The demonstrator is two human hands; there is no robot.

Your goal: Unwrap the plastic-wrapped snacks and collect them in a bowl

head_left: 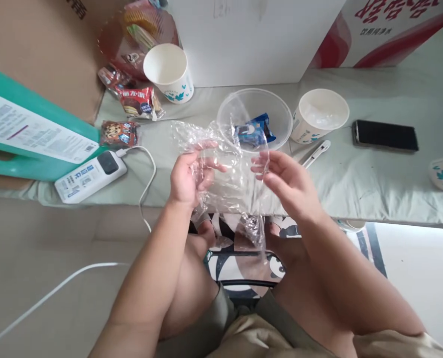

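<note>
- L hand [184,181] has clear film [225,186] in a loose grip, fingers curled into it; R hand [294,186] is half-curled at the film's R edge, can't tell if it pinches or just touches.
- Film hangs btwn both hands, over the front edge of the cloth [356,191], w/ a bunched tail dangling above the floor mat.
- Risk: film could snag the rim of the clear bowl [283,114] just behind & tip it, spilling the blue packet [261,130], b/c film & bowl overlap in view & gap's hard to judge.
- Risk: a quick R-hand sweep could knock the paper cup [306,132] or the white cutter [316,153]; blade state n/a from here.
- Risk: film may slip or tear if tugged, b/c it's thin & the hold looks light.
- Materials: film = glossy, crinkly, see-thru, no fixed shape; bowl = round, smooth, translucent plastic; cup = matte white w/ teal leaf print, tapered.
- Cloth = pale green, soft, rumpled at front; phone [386,135] = flat, dark, hard slab, R of cup.
</note>
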